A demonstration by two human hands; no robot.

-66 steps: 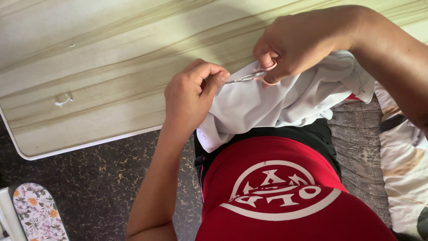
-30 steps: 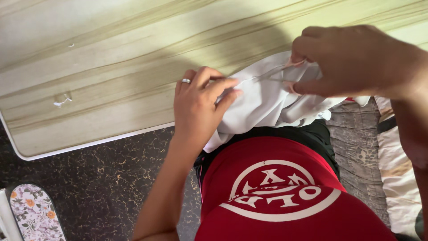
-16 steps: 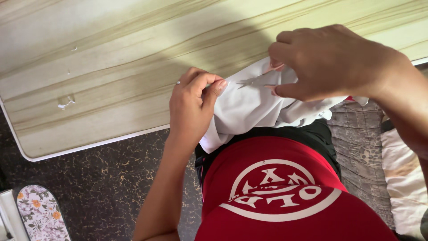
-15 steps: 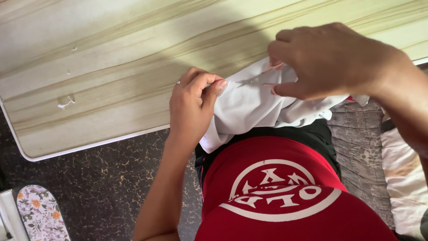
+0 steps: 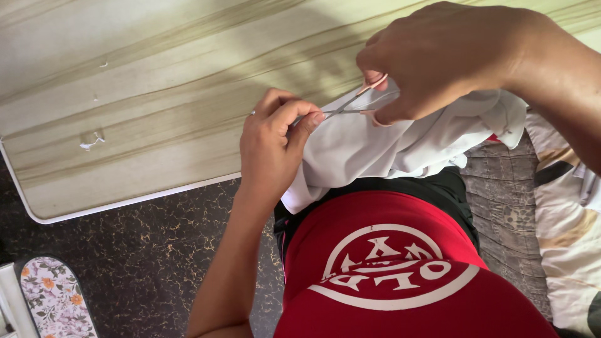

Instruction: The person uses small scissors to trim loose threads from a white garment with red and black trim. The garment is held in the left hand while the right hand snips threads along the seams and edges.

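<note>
Scissors (image 5: 350, 105) handles mostly hidden under fingers (image 5: 400, 103)

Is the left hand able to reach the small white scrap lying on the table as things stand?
Probably yes. The scrap lies on bare table with nothing between, but the left hand is pinching the white cloth and must release it first.

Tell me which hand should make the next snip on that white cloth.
Right. The right hand already has its fingers through the small scissors, blades pointing at the fold of the white cloth that the left hand pinches taut.
</note>
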